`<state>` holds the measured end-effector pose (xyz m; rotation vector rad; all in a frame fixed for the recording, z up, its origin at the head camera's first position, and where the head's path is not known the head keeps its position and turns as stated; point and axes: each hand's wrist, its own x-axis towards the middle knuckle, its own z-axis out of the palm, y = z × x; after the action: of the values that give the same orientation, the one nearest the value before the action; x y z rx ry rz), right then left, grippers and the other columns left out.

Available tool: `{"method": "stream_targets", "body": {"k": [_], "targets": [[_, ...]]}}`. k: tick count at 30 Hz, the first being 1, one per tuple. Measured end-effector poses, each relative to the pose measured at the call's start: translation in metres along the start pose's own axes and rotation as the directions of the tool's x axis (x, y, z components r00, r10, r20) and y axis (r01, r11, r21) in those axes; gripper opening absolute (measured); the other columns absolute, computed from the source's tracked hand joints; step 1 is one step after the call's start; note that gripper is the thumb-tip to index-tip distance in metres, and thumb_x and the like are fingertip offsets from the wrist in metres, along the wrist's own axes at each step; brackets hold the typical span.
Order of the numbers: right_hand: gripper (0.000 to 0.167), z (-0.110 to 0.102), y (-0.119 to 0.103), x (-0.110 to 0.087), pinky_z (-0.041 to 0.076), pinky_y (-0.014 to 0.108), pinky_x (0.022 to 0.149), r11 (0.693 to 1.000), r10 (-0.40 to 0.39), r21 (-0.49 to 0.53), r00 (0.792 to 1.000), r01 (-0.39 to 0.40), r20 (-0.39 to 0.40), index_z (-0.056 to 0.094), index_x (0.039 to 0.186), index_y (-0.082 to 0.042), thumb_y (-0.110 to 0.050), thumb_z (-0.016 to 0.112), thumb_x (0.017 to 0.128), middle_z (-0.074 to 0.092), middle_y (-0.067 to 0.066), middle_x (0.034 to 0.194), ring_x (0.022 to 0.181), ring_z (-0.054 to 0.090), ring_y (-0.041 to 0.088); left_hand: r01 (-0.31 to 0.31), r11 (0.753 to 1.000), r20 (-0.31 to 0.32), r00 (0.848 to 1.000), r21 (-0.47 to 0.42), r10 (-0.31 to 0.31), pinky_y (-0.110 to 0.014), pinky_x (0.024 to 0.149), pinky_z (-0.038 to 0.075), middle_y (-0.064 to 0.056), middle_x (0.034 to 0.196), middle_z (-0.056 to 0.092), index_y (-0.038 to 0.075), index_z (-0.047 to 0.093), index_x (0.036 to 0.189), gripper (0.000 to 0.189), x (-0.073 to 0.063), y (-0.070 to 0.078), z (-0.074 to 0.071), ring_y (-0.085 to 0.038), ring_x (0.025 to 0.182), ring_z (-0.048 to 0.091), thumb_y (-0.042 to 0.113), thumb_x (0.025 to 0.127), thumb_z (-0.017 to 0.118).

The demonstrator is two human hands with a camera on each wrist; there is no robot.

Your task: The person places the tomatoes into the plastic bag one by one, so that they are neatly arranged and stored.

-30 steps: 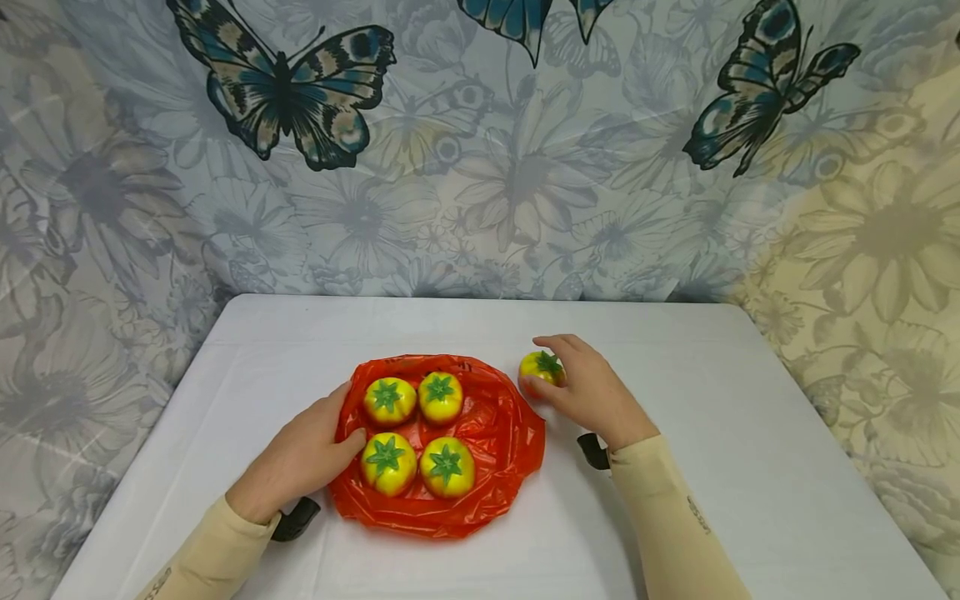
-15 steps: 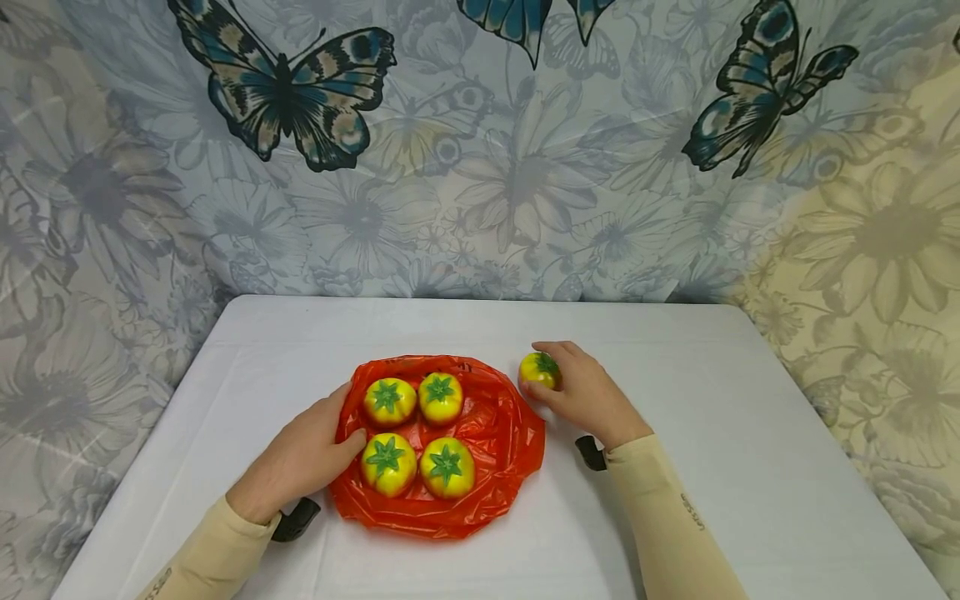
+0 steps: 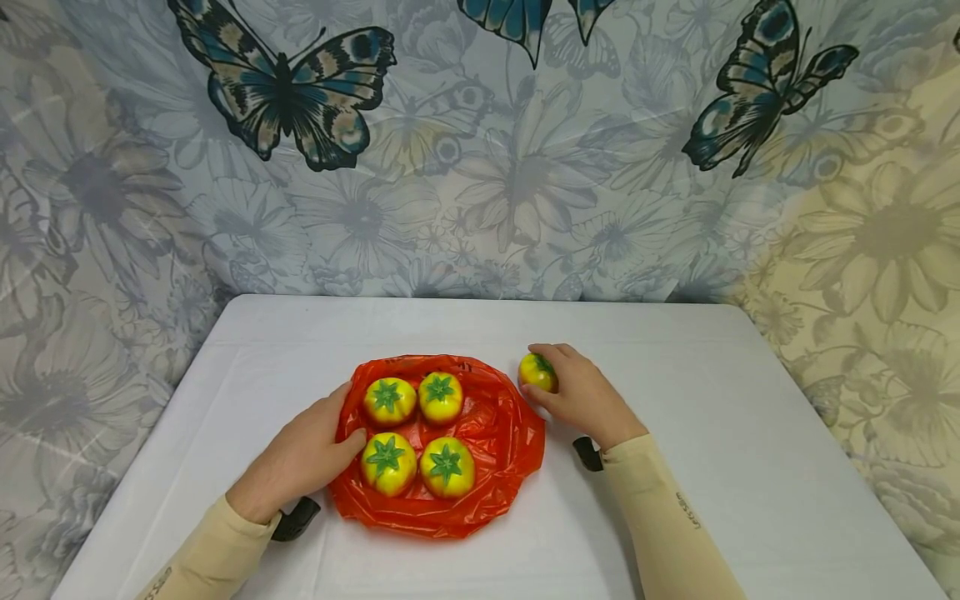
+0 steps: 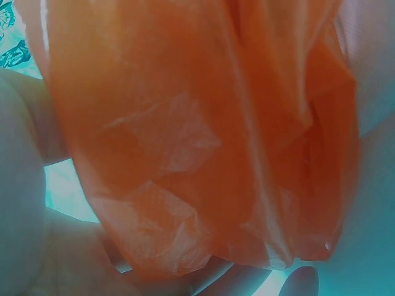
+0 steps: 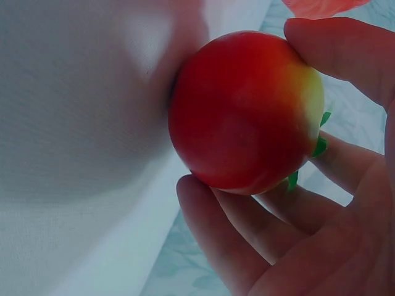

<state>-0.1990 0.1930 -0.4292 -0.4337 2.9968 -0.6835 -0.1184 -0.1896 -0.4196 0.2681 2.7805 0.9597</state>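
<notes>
A red plastic bag lies opened out on the white table, its rim rolled down. Inside sit several yellow-and-red tomatoes with green star-shaped tops, among them one at the front right. At the bag's left side my left hand grips the rim, thumb over the inside edge. Orange-red plastic fills most of the left wrist view. Just beyond the bag's upper right edge, my right hand holds another tomato between thumb and fingers. In the right wrist view that tomato shows its red underside against the tablecloth.
A white cloth covers the table. Behind it hangs a curtain printed with flowers and butterflies. Black straps or devices sit at both wrists below the beige sleeves.
My right hand has settled round the tomato and shifted slightly left. The tomato has tilted, its green top turning toward the palm. The left hand and bag stay put.
</notes>
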Motion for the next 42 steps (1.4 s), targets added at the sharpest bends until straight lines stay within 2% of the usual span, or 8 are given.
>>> {"method": "stream_targets", "body": {"k": [10,20,30,38,42], "targets": [[0.065,-0.009,-0.008,-0.003,0.060,0.056,0.107,1.000,-0.023,0.006,0.999,0.024,-0.040,0.058,0.154,-0.013,-0.036,0.080,0.097,0.062,0.016,0.150,0.125,0.067,0.037,-0.003,1.000,0.002,1.000,-0.003,0.003,-0.060,0.107,0.058,-0.020,0.159,0.057,0.003,0.030,0.169,0.076,0.000,0.000,0.000,-0.036,0.136,0.062,0.022,0.103,0.063],[0.068,-0.024,-0.031,-0.010,0.061,0.055,0.106,1.000,-0.027,0.012,0.999,0.028,-0.036,0.055,0.157,-0.018,-0.036,0.080,0.097,0.058,0.010,0.155,0.129,0.066,0.033,0.006,1.000,0.002,1.000,0.005,-0.006,-0.061,0.107,0.058,-0.021,0.158,0.057,0.002,0.030,0.168,0.076,0.000,-0.001,0.000,-0.036,0.135,0.063,0.023,0.103,0.063],[0.067,-0.030,-0.063,-0.026,0.063,0.045,0.103,0.989,-0.149,-0.007,0.988,0.149,-0.035,0.056,0.155,-0.018,-0.034,0.083,0.096,0.060,0.005,0.149,0.128,0.065,0.024,-0.008,1.000,0.005,1.000,-0.005,0.008,-0.058,0.105,0.060,-0.019,0.156,0.059,0.004,0.031,0.168,0.076,0.000,0.000,0.000,-0.033,0.132,0.064,0.022,0.103,0.063],[0.065,-0.022,-0.079,-0.031,0.062,0.044,0.105,0.973,-0.229,-0.022,0.973,0.228,-0.022,0.060,0.151,-0.015,-0.032,0.085,0.094,0.063,0.005,0.145,0.126,0.066,0.022,0.006,1.000,0.007,1.000,0.004,-0.006,-0.059,0.106,0.059,-0.020,0.158,0.057,0.003,0.030,0.169,0.077,0.000,0.000,0.000,-0.035,0.134,0.063,0.023,0.103,0.063],[0.064,-0.017,-0.085,-0.032,0.062,0.043,0.106,0.970,-0.240,-0.030,0.971,0.240,-0.002,0.061,0.150,-0.017,-0.033,0.086,0.093,0.063,0.003,0.145,0.126,0.066,0.021,0.011,1.000,0.007,1.000,0.005,-0.011,-0.060,0.106,0.059,-0.021,0.158,0.056,0.003,0.030,0.169,0.077,0.000,0.001,0.000,-0.036,0.135,0.063,0.023,0.103,0.064]]}}
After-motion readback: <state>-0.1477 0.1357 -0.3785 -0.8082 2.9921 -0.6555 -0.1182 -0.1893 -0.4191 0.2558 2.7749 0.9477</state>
